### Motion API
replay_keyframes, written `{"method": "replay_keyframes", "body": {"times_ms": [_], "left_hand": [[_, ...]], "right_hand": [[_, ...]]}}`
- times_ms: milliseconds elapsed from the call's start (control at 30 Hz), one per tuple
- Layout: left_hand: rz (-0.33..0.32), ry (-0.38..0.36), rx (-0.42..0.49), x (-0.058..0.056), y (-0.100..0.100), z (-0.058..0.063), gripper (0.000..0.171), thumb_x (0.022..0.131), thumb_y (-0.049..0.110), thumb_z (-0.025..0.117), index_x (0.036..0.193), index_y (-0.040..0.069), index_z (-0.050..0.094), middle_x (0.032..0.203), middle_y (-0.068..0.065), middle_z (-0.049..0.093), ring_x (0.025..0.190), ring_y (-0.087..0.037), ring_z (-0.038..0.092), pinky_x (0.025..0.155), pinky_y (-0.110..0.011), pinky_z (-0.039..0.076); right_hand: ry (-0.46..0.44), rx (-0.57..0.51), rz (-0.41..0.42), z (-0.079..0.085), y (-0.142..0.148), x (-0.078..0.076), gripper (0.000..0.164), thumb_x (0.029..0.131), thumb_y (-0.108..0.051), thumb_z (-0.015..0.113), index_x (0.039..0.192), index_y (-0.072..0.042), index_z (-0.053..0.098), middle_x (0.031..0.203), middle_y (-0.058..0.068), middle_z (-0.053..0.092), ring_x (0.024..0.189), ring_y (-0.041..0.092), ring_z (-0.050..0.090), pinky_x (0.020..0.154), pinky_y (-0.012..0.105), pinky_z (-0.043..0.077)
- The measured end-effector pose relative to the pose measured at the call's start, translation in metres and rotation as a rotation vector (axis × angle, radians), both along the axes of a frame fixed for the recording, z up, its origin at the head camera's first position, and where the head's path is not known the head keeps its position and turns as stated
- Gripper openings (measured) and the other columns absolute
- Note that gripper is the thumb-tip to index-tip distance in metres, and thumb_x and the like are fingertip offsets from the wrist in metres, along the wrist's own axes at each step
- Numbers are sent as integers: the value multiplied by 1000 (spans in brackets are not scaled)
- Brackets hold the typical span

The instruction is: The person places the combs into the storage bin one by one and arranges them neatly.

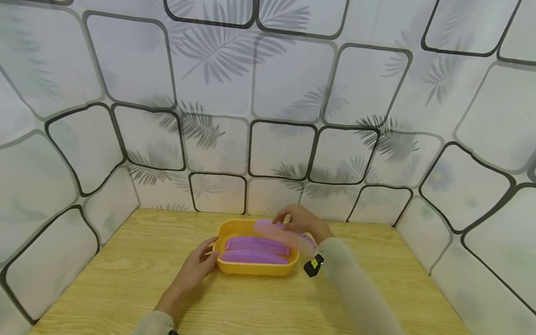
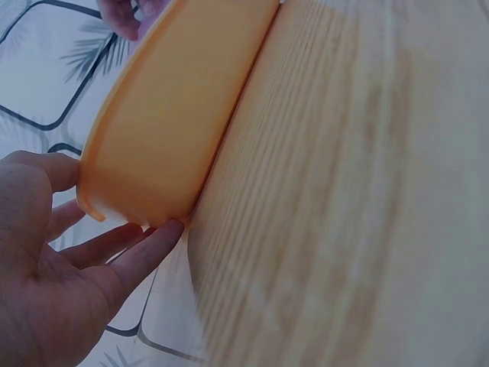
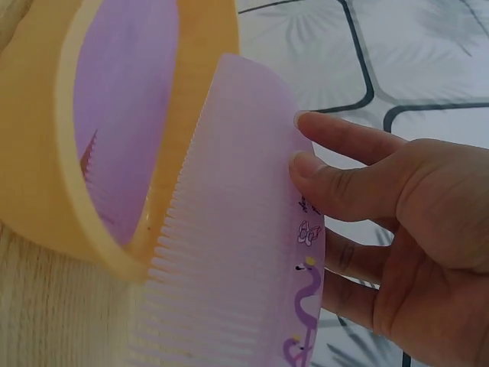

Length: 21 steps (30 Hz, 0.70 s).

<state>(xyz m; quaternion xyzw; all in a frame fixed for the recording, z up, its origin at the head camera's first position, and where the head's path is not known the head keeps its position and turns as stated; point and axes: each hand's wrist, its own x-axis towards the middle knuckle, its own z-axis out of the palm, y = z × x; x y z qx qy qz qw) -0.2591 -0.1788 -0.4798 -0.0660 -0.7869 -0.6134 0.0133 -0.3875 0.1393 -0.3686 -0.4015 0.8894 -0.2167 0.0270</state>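
A yellow-orange plastic basin (image 1: 255, 269) sits on the wooden table. Inside it, purple combs (image 1: 257, 245) lie lengthwise, side by side. My left hand (image 1: 196, 269) grips the basin's left end, thumb at the rim and fingertips low on the outer wall in the left wrist view. Over the basin's right part, my right hand (image 1: 302, 219) pinches a translucent pinkish-purple comb (image 3: 237, 191) by its spine between thumb and fingers. Flamingo and flower prints run along that spine, and the teeth face the basin. The held comb slants down to the right, overlapping the rim in the head view.
The wood-grain table (image 1: 125, 260) extends on both sides of the basin and in front. Behind and at both sides stands a pale covering (image 1: 284, 149) with black outlined shapes and grey leaves. A small black device (image 1: 314, 265) is on my right wrist.
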Motion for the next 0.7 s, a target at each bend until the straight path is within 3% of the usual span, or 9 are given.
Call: {"method": "replay_keyframes", "body": {"times_ms": [167,400,700], "left_hand": [[-10,-5,15,0,0,0,53,109,17,53,158,3,37,151,-34,47,133,-45,57,97,-43,61],[-8,2,-2,0,0,1,53,109,17,52,158,4,37,152,-34,46,134,-46,57,98,-43,61],[5,-9,-4,0,0,0,53,109,19,52,159,7,38,153,-31,47,135,-44,57,98,-40,61]], "right_hand": [[-8,25,-17,-3,-14,-2,25,90,4,70,108,-10,80,102,6,77,98,26,68,81,26,55],[14,36,25,-4,-29,-2,22,90,4,72,107,-8,80,99,7,77,99,31,70,83,28,57],[-39,36,0,-6,-43,0,24,90,5,72,107,-10,81,103,5,77,99,20,68,86,27,57]]}}
